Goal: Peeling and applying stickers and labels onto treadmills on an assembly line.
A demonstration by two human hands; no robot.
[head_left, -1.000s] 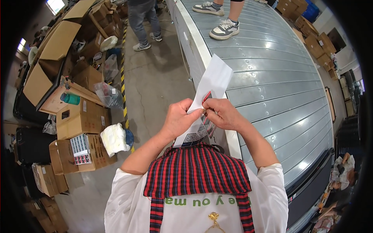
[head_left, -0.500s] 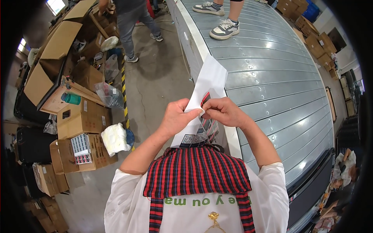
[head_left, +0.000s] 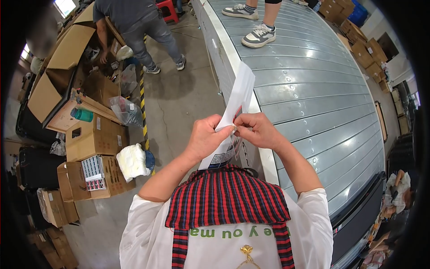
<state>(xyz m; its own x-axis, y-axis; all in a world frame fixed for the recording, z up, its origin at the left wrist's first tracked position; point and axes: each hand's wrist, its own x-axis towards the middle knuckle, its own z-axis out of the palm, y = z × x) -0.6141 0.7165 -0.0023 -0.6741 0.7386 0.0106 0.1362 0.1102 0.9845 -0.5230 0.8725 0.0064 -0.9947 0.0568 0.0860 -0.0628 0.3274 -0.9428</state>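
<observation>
Head camera, looking down over the wearer's chest. Both bare hands meet in the middle of the view, raised in front of a red, black and white plaid collar over a white top.

The left hand is closed in a pinch on the edge of a white paper sheet. The right hand is closed as well, its fingertips pressing the same edge just beside the left thumb. The sheet stands upright between them, its upper part rising clear above the knuckles and its lower part, which carries dark and red printing, hanging down toward the collar. Held this way, with both pinches close together at one spot, the hands seem to be picking at or separating something along that edge, perhaps a label from its backing; the exact contact is too small to tell.

To the right runs a wide grey ribbed metal surface, like a conveyor or roller bed. Another person's legs in white and grey trainers stand on it at the top.

To the left is a bare concrete floor with a yellow and black striped line. Open cardboard boxes crowd the left side, with a teal bottle on one. A person in a grey shirt and jeans bends over the boxes.
</observation>
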